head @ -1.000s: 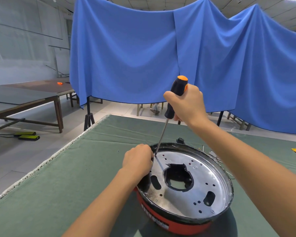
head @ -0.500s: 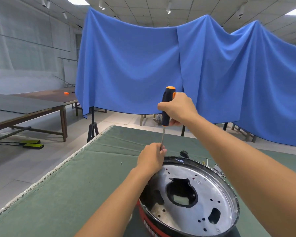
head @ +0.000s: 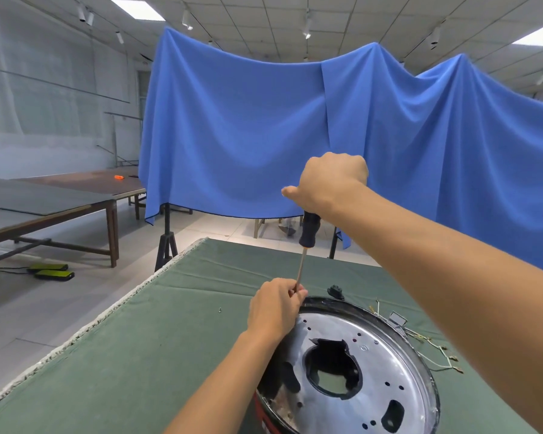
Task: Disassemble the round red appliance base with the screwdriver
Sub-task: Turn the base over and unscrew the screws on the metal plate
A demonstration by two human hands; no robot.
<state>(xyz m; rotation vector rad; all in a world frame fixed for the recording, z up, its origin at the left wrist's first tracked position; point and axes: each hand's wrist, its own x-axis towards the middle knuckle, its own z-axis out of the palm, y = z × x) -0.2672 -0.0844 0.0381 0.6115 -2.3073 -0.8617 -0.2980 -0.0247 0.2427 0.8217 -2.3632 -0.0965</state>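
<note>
The round red appliance base (head: 398, 355) lies on the green-covered table (head: 157, 355) at lower right. Its shiny metal plate faces up, with a large dark central hole and several small holes. My right hand (head: 333, 183) grips the top of the black screwdriver (head: 308, 230) handle, held upright above the base's far-left rim. My left hand (head: 275, 306) pinches the lower end of the metal shaft at that rim. The tip is hidden behind my fingers.
A loose screw (head: 220, 310) lies on the cloth left of the base. Loose wires with terminals (head: 442, 349) and a small black part (head: 335, 291) lie behind the base. The table's left edge (head: 85, 330) is close. A blue curtain (head: 264, 136) hangs behind.
The screwdriver tip left the plate's inside and came up to the far-left rim. My right hand shifted over the handle's top, hiding its orange cap. The view tilted upward.
</note>
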